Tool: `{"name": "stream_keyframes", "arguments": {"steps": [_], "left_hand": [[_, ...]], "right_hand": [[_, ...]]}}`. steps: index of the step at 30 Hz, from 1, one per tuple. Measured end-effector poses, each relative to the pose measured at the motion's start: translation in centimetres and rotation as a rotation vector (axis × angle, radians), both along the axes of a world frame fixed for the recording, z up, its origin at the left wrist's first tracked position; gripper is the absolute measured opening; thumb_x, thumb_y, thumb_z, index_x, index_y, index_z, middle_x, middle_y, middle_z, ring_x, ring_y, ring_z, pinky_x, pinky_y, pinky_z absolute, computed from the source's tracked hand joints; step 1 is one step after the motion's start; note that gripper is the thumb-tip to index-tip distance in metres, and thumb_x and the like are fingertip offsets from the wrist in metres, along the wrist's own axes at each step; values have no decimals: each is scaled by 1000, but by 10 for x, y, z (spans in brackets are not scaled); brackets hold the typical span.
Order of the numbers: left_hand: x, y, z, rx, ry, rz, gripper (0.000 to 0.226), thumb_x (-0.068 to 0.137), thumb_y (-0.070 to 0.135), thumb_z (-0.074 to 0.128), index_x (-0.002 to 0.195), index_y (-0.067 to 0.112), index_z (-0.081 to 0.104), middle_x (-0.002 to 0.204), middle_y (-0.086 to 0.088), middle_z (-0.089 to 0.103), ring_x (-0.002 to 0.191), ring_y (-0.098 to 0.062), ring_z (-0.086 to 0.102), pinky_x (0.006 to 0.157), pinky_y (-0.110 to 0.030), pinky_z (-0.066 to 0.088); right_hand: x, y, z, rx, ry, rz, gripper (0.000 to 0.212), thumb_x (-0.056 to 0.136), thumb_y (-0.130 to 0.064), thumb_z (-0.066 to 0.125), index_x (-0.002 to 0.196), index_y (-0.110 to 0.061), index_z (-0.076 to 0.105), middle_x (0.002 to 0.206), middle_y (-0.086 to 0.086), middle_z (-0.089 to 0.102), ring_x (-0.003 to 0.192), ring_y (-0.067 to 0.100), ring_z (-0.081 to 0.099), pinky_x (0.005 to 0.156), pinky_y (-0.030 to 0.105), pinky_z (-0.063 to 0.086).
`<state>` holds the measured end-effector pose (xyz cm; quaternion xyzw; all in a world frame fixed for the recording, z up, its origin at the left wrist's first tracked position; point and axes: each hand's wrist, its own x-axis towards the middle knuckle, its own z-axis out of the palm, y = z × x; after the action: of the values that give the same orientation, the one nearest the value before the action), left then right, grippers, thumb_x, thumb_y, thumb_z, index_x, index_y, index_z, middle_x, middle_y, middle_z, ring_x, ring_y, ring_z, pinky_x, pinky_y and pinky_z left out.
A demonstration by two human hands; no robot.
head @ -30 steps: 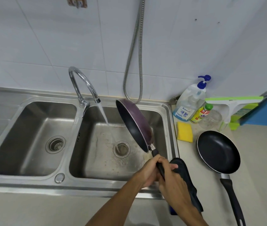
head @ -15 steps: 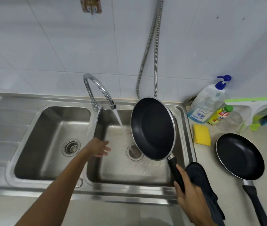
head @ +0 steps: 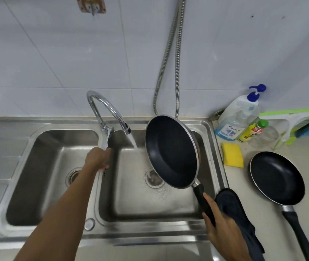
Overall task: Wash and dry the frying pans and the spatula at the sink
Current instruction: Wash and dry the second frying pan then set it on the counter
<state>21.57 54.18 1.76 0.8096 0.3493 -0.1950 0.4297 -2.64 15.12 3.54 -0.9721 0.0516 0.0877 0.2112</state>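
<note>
Over the sink [head: 149,236], right hand [head: 223,225] grips frying pan [head: 170,151] (tilted); left hand [head: 98,160] grips tap lever [head: 108,138].

Held pan [head: 170,151]: black inside, silver rim, black handle; stood tilted steeply on edge above the right basin [head: 140,204], inside facing the camera, handle gripped by the right hand [head: 223,227].
Second pan [head: 277,177]: black, lay flat on the counter [head: 238,178] right of the sink [head: 149,236], handle towards the viewer.
Sink: steel, two basins; water [head: 133,144] ran into the right basin, just left of the held pan.

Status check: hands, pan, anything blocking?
Left hand grips faucet lever, water running. Right hand holds frying pan tilted over right basin. Nothing blocking.
</note>
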Motion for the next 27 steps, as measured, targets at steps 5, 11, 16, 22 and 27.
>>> {"name": "stream_keyframes", "arguments": {"steps": [5,11,16,22,27], "left_hand": [[4,-7,0,-309,-89,136,35,103,26,61,121,-4,60,104,-17,69,91,-27,70,67,-31,56],[18,-5,11,-310,2,204,39,101,37,61,118,4,53,100,-23,66,83,-35,71,65,-38,56],[17,-8,6,-326,-36,228,35,101,29,63,121,2,55,102,-23,63,81,-30,67,74,-43,58],[9,-9,3,-419,-186,361,29,104,15,54,127,-1,58,113,-18,69,83,-20,70,73,-33,53],[19,-12,18,-337,-324,390,19,103,18,54,87,11,61,106,-16,72,76,-14,69,64,-27,51]], "right_hand": [[2,-5,-2,-24,15,-2,81,90,-33,69,152,-51,20,57,-4,64,37,11,54,36,24,41],[10,-2,3,13,41,-7,79,93,-30,68,150,-52,19,54,-15,50,41,9,54,36,20,33],[15,-2,4,48,48,12,82,96,-33,63,149,-58,6,54,-16,47,44,9,51,46,28,40],[21,-1,0,79,52,16,76,97,-33,60,152,-52,12,58,-11,55,51,13,60,49,30,46],[24,-4,-7,96,52,34,79,96,-31,60,149,-56,6,70,-4,66,58,18,65,53,37,51]]}}
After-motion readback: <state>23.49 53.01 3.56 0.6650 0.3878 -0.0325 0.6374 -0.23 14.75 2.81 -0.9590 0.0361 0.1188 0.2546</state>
